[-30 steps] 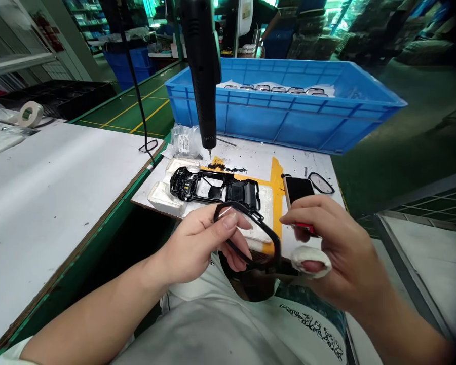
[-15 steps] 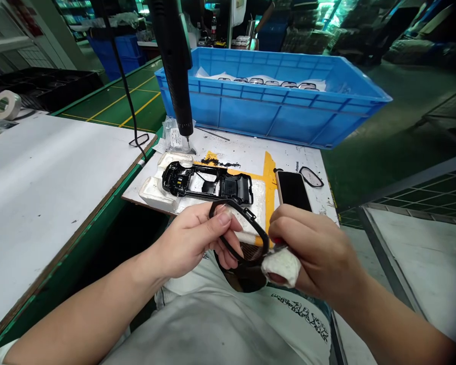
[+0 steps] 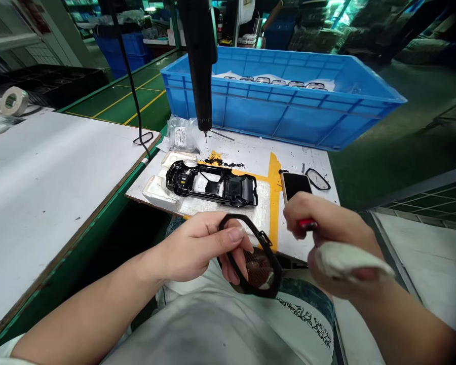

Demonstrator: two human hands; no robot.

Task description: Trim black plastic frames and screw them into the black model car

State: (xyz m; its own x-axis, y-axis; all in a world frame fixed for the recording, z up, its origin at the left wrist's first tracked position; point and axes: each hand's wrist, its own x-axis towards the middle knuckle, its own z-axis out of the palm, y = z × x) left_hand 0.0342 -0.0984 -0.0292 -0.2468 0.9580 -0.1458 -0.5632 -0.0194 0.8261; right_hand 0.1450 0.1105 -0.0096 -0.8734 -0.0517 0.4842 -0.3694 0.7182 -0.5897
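My left hand is closed on a black rounded plastic frame, held over my lap at the bench edge. My right hand is just right of the frame, its fingers curled round a small red-handled tool; one finger wears a white cloth wrap. Beyond my hands a black plastic housing lies on a white foam block.
A black electric screwdriver hangs above the board, tip pointing down. A large blue crate with parts stands behind. A phone and a thin black gasket lie at the right. A tape roll sits far left.
My right hand has drawn back to the right, away from the frame it touched half a second ago. The left hand keeps the frame, now tilted lower.
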